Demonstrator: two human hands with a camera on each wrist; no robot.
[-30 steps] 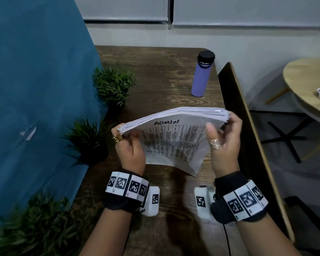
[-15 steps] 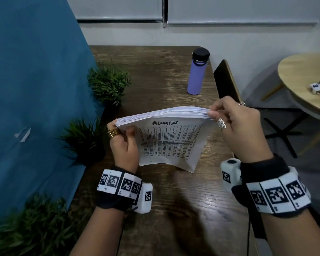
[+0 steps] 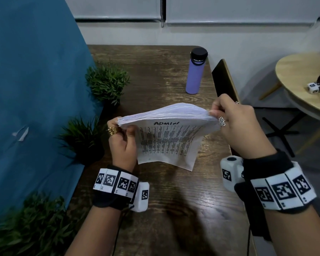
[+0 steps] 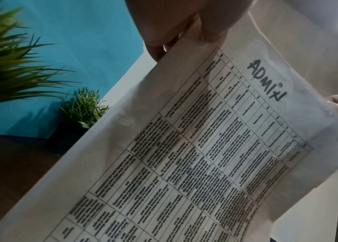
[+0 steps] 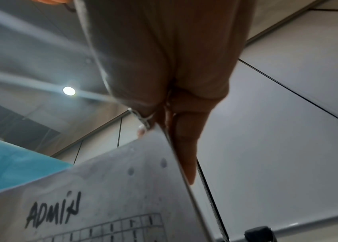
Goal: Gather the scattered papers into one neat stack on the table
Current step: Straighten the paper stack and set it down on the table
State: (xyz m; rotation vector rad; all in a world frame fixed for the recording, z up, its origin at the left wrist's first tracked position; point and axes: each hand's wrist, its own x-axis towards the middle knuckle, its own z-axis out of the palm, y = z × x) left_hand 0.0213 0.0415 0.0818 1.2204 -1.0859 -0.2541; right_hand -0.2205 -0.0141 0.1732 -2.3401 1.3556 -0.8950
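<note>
A thick stack of white papers (image 3: 166, 133) stands upright on its lower edge on the dark wooden table (image 3: 183, 200). Its front sheet shows a printed table and handwritten "ADMIN" (image 4: 267, 81). My left hand (image 3: 122, 132) grips the stack's upper left corner, thumb on the front sheet. On the other side my right hand (image 3: 229, 122) pinches the upper right corner, fingers curled over the top edge. The left wrist view shows the front sheet (image 4: 184, 155) close up, and the right wrist view shows the stack's right edge (image 5: 176, 163) beside my fingers (image 5: 186, 147).
A purple bottle (image 3: 195, 72) with a black lid stands at the table's far right. Small potted plants (image 3: 107, 84) line the left side by a blue partition (image 3: 35, 89). A chair back (image 3: 224, 78) is at the right edge, a round table (image 3: 303, 74) beyond.
My right hand turned from palm facing me to fingers curled over the stack's top right corner, wrist raised. The stack's top edge bowed upward a little. The left hand kept its grip.
</note>
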